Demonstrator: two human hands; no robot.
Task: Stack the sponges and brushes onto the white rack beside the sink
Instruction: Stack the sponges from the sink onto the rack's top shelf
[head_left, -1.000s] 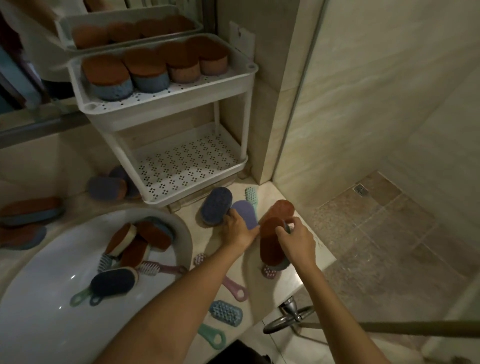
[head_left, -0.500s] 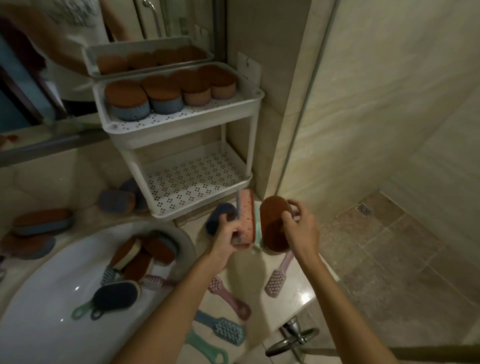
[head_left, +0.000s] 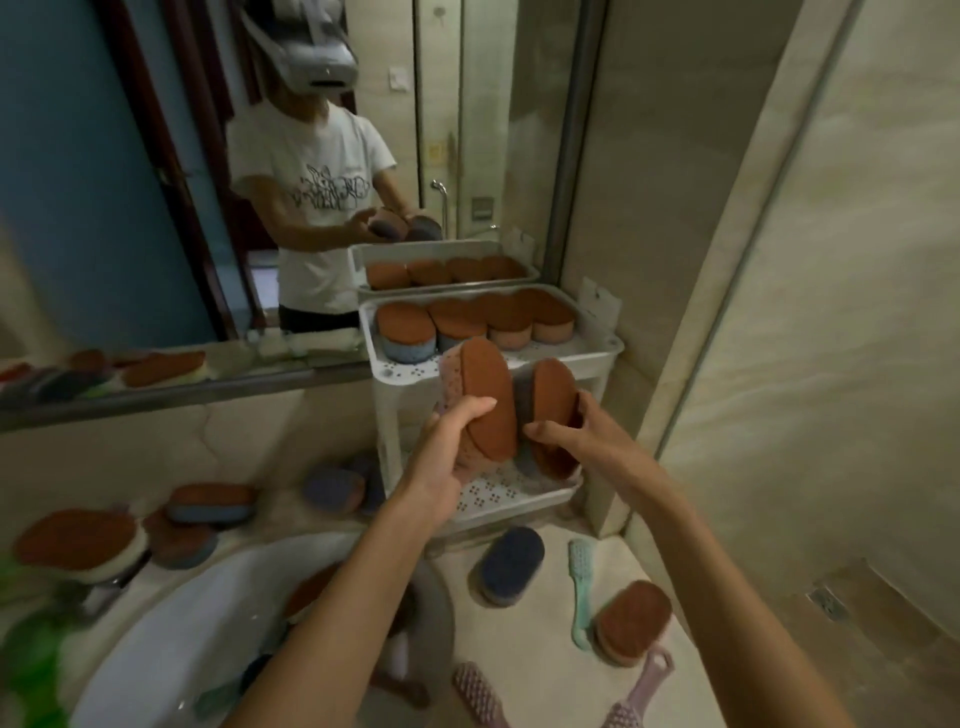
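Observation:
My left hand (head_left: 447, 457) grips a pink sponge with a rust-brown top (head_left: 483, 395), held on edge in front of the white rack (head_left: 608, 351). My right hand (head_left: 582, 441) grips a second rust-topped sponge with a grey base (head_left: 553, 395), also on edge, close beside the first. Both sponges hang between the rack's two shelves, above the perforated lower shelf (head_left: 498, 493). Several rust-topped sponges (head_left: 457, 317) sit in a row on the top shelf.
On the counter lie a dark blue sponge (head_left: 511, 564), a rust sponge (head_left: 631, 621), a green brush (head_left: 579, 587) and pink brushes (head_left: 480, 693). The white sink (head_left: 171, 639) holds more sponges. More sponges (head_left: 208, 501) sit left of the rack. A mirror is behind.
Both hands have lifted their sponges from counter height up to the front of the rack. The view has tilted upward, bringing the mirror into sight.

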